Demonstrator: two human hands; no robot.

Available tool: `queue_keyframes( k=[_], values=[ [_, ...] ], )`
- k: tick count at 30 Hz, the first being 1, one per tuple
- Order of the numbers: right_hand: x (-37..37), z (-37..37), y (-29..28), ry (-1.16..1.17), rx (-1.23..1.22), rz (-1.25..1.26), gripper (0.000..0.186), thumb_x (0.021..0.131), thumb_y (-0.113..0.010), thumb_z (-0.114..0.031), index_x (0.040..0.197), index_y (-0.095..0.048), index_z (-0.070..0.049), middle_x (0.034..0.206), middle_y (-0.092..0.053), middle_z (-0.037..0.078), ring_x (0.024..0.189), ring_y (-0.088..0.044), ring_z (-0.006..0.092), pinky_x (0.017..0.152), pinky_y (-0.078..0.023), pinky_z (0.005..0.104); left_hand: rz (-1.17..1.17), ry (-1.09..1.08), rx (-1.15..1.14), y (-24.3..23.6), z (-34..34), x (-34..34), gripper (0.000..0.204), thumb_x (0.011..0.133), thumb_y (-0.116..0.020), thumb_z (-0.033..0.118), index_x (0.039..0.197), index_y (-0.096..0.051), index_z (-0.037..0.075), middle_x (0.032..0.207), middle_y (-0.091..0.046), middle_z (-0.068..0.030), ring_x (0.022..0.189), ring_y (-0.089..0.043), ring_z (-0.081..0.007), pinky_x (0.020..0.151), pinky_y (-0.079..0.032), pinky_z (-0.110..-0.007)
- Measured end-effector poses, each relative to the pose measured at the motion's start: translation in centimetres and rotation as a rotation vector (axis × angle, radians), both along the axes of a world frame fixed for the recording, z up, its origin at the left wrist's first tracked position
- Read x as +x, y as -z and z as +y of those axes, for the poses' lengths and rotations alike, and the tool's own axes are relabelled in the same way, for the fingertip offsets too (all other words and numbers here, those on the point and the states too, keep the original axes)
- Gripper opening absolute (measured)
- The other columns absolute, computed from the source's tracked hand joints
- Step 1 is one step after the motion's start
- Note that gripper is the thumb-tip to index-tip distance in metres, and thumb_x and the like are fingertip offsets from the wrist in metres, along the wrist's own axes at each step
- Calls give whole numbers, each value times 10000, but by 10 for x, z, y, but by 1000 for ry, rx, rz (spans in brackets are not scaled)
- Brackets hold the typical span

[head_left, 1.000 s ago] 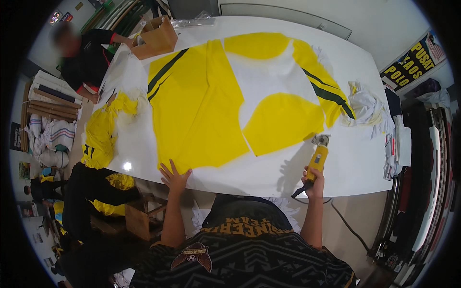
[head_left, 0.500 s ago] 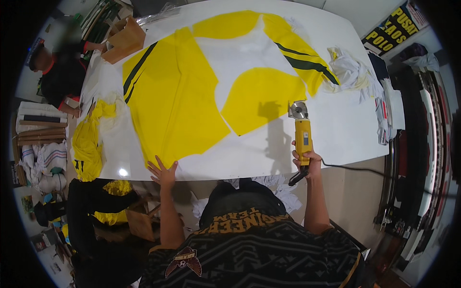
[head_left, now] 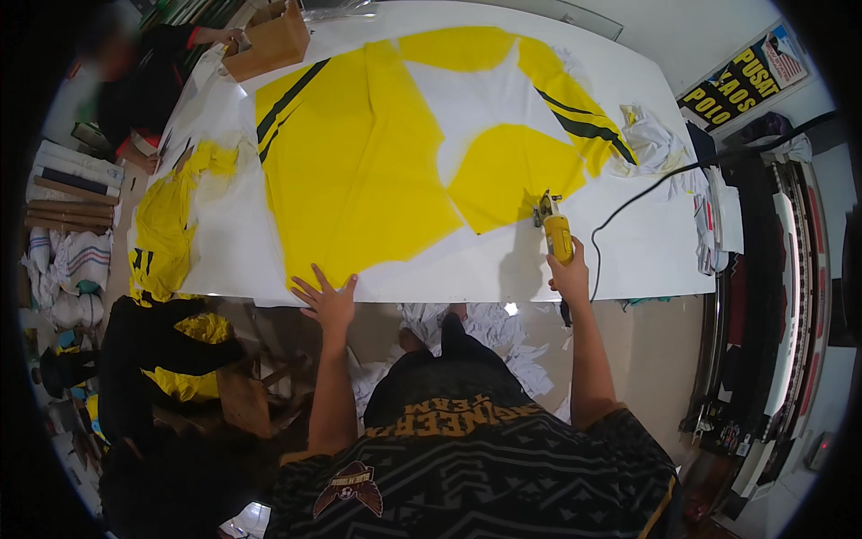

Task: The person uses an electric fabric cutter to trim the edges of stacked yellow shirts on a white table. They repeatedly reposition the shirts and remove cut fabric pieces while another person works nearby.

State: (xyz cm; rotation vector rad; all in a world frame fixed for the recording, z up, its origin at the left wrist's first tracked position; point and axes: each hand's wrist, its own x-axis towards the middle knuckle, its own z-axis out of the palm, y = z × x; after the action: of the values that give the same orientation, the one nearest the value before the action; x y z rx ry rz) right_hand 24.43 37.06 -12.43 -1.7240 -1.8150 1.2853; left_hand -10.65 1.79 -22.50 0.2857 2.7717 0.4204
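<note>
My left hand (head_left: 328, 298) lies with fingers spread at the near edge of the table, its fingertips on the bottom corner of a large yellow fabric piece (head_left: 359, 189) with dark stripes. In my right hand (head_left: 572, 271) is a yellow electric rotary fabric cutter (head_left: 558, 235), gripped by its body. Its round blade head sits by the near right edge of a smaller yellow fabric piece (head_left: 503, 171); whether it touches is unclear. Farther off lie a plain yellow piece (head_left: 453, 48) and a striped yellow strip (head_left: 566, 94).
A black cord (head_left: 633, 199) arcs across the right side of the white table (head_left: 642, 256). White scraps (head_left: 654, 139) lie at right, bunched yellow fabric (head_left: 166, 234) at left. A co-worker (head_left: 144, 90) at the far left touches a cardboard box (head_left: 268, 43). White scraps litter the floor.
The cutter has tilted, its blade head turned and now slightly nearer to me. The cord has swung up into an arc over the table. My left hand stays on the fabric corner; the view has shifted.
</note>
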Motion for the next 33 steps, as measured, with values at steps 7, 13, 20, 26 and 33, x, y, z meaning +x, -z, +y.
queue_keyframes(
  k=[7, 13, 20, 26, 33],
  values=[
    [56, -25, -1, 29, -161, 111, 665, 898, -815, -123, 1482, -523, 3, 1027, -714, 149, 574, -676, 185, 510, -594, 332, -71, 9, -189, -53, -6, 44, 1135, 941, -669, 769, 1788, -147, 225, 1810, 16, -326, 1647, -34, -606, 1186, -153, -875],
    [65, -97, 1, -137, -77, 156, 764, 917, -804, -69, 1589, -445, -7, 980, -689, 105, 644, -654, 154, 575, -573, 319, 217, 129, -57, -6, -40, -20, 1135, 909, -684, 800, 1787, -157, 311, 1853, 59, -203, 1698, 20, -472, 1207, -91, -875],
    [61, -116, -20, -364, -81, -78, 968, 905, -801, -94, 1741, -331, -227, 1150, -777, 228, 801, -753, 313, 755, -612, 428, -33, 135, -71, -2, -52, -47, 1242, 840, -725, 859, 1785, -62, 398, 1835, 227, -164, 1686, 200, -428, 1142, -17, -935],
    [45, -106, -8, -604, 82, -206, 1010, 902, -769, -110, 1757, -273, -318, 1429, -680, 293, 1254, -673, 512, 1068, -535, 516, -36, 137, 13, 2, -56, -44, 1273, 820, -774, 832, 1782, -55, 408, 1826, 254, -168, 1676, 226, -441, 1134, -14, -942],
    [7, -92, -8, -610, 134, -191, 1030, 910, -740, -69, 1759, -234, -361, 1508, -641, 281, 1304, -653, 522, 1130, -534, 507, -68, 129, 36, -6, -53, -43, 1271, 822, -797, 804, 1783, -66, 404, 1826, 251, -175, 1671, 242, -437, 1137, -29, -940]
  ],
)
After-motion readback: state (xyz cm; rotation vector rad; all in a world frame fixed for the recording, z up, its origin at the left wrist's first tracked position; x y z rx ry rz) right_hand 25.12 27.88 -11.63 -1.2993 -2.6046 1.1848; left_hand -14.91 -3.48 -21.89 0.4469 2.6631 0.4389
